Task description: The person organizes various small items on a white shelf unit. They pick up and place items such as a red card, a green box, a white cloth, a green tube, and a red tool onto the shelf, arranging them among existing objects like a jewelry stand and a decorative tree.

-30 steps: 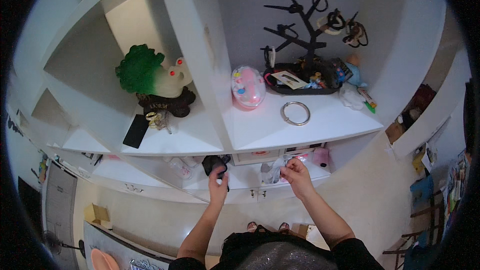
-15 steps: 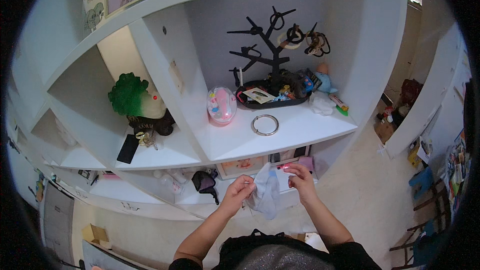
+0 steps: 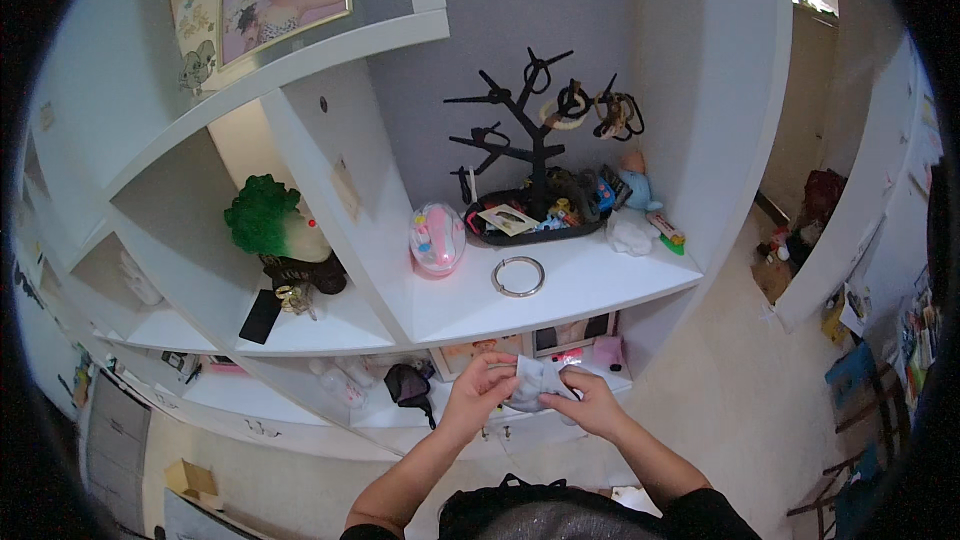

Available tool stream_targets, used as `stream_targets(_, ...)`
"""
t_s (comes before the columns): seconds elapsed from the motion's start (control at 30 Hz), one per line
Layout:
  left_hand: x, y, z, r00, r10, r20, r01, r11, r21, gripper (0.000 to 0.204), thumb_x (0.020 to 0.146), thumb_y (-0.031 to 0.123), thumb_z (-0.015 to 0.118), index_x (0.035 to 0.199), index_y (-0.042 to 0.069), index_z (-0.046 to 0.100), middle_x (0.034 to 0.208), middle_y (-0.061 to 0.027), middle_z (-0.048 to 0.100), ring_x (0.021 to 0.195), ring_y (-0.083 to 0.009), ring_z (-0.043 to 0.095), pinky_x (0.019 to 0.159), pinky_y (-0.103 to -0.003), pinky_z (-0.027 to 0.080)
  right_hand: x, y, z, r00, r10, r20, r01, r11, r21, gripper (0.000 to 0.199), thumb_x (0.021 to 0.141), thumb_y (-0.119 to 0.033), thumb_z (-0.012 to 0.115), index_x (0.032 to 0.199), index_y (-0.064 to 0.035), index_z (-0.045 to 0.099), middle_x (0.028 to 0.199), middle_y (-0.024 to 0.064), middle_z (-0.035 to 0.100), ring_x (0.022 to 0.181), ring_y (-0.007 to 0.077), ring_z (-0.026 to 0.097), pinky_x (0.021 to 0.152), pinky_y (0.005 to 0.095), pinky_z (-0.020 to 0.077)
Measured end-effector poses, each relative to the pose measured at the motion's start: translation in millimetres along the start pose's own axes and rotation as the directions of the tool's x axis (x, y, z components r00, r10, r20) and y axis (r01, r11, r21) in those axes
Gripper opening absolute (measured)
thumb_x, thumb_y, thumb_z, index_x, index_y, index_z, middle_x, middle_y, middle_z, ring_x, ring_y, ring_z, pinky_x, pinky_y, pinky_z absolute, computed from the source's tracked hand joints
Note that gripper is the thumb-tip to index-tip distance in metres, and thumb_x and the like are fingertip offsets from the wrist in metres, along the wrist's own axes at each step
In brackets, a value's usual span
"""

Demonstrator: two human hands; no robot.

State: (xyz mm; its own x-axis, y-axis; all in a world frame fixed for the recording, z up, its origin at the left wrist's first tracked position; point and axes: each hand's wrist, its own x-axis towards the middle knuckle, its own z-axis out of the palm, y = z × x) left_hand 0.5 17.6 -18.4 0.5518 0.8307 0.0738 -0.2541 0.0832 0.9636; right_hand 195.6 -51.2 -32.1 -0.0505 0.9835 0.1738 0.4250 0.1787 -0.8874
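A thin pale grey-white cloth (image 3: 537, 377) is bunched between my two hands, in front of the lower shelf. My left hand (image 3: 477, 395) grips its left edge, fingers bent around it. My right hand (image 3: 592, 403) pinches its right side between thumb and fingers. Above my hands, a silver metal ring (image 3: 518, 296) lies on the white shelf (image 3: 455, 312). Behind the ring stands a black tree-shaped jewellery stand (image 3: 538, 152), hung with hair ties and bracelets, its tray filled with small items.
Left of the stand sits a pink and clear egg-shaped case (image 3: 437, 240). A crumpled white tissue (image 3: 632, 233) lies at the right. The left compartment holds a green and white cabbage ornament (image 3: 262, 215) and a black flat rectangle (image 3: 260, 316). Below is a black mesh pouch (image 3: 408, 385).
The cloth, hanging down loosely before, is now gathered up between my hands. My right hand has moved in and closed on it. The view has shifted slightly.
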Motion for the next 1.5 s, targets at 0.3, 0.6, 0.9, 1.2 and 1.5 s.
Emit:
stream_targets(0.3, -10.3, 9.9, -22.8, 0.997, 0.067, 0.041, -0.070, 0.993, 0.089, 0.020, 0.089, 0.003, 0.052, 0.109, 0.003, 0.049, 0.106, -0.0122, 0.062, 0.087, -0.0142, 0.060, 0.074, -0.026, 0.049, 24.0, -34.4, -44.2, 0.881, -0.067, -0.467, 0.256, 0.900, 0.353, 0.031, 0.081, -0.002, 0.060, 0.109, -0.0034, 0.047, 0.096, 0.0030, 0.055, 0.085, 0.0089, 0.051, 0.075, 0.0226, 0.0422)
stream_targets(0.6, -23.7, 23.2, -39.6, 0.984, 0.110, -0.142, -0.085, 0.981, 0.174, 0.012, 0.087, 0.005, 0.054, 0.098, 0.000, 0.054, 0.095, -0.0174, 0.065, 0.077, -0.0197, 0.062, 0.067, -0.030, 0.051, 62.2, -55.8, -146.5, 0.532, -0.191, -0.825, 0.353, 0.936, 0.011, 0.022, 0.081, -0.001, 0.053, 0.101, -0.0014, 0.059, 0.096, 0.0024, 0.059, 0.090, 0.0104, 0.052, 0.080, 0.0236, 0.0411)
stream_targets(0.9, -27.5, 27.2, -52.2, 0.961, 0.166, -0.220, -0.131, 0.978, 0.162, 0.011, 0.087, 0.005, 0.055, 0.096, 0.000, 0.054, 0.093, -0.0167, 0.065, 0.075, -0.0171, 0.062, 0.066, -0.028, 0.051, 101.1, -69.2, -180.6, 0.530, -0.502, -0.683, 0.174, 0.853, -0.492, 0.038, 0.071, 0.007, 0.054, 0.107, -0.0046, 0.059, 0.120, 0.0139, 0.052, 0.112, 0.0284, 0.050, 0.091, 0.0338, 0.0409)
stream_targets(1.2, -34.1, 19.3, -58.2, 0.956, 0.165, -0.242, -0.120, 0.975, 0.189, 0.009, 0.087, 0.003, 0.053, 0.095, -0.001, 0.054, 0.094, -0.0139, 0.064, 0.076, -0.0162, 0.062, 0.066, -0.027, 0.050, 106.8, -37.2, -184.2, 0.934, -0.321, -0.158, 0.058, 0.573, -0.817, 0.038, 0.068, 0.007, 0.054, 0.103, -0.0023, 0.061, 0.122, 0.0150, 0.052, 0.112, 0.0337, 0.048, 0.095, 0.0398, 0.0387)
stream_targets(1.5, -42.0, 10.3, -71.7, 0.941, 0.154, -0.302, -0.086, 0.970, 0.228, 0.009, 0.088, 0.004, 0.052, 0.095, -0.001, 0.054, 0.094, -0.0126, 0.064, 0.076, -0.0155, 0.061, 0.066, -0.026, 0.049, 88.9, -59.3, -176.7, 0.783, -0.564, -0.263, 0.145, 0.576, -0.805, 0.026, 0.072, -0.002, 0.058, 0.097, -0.0022, 0.063, 0.112, 0.0142, 0.059, 0.105, 0.0331, 0.052, 0.092, 0.0417, 0.0394)
